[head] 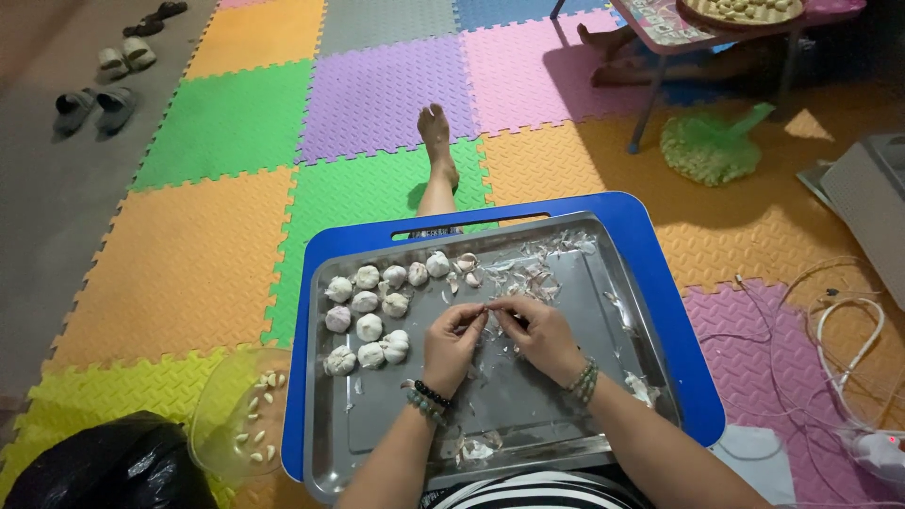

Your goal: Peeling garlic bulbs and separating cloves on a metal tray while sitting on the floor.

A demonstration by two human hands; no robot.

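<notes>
1. A floor of interlocking foam mats (236, 123) in orange, green, purple, pink and yellow fills the view from above.
2. A blue lap table (660, 283) sits over the person's legs; one bare foot (436, 132) stretches out beyond it.
3. A shallow steel tray (622, 311) lies on the table, scattered with papery white garlic skins (528, 264).
4. A black plastic bag (104, 467) sits at the lower left corner.
5. A clear bowl (212, 419) beside the tray's left edge holds a few peeled cloves.
6. About a dozen whole garlic bulbs (370, 316) cluster in the tray's upper left part.
7. The left hand (451, 341) and right hand (542, 330) meet over the middle of the tray, each wrist wearing a beaded bracelet. The fingertips of both are pressed together, pinching a small garlic clove (489, 309) between them.
8. The clove looks light and firm but small and smooth, likely to slip; its skin is thin, dry and brittle. The best hold seems to be a pinch at each end.
</notes>
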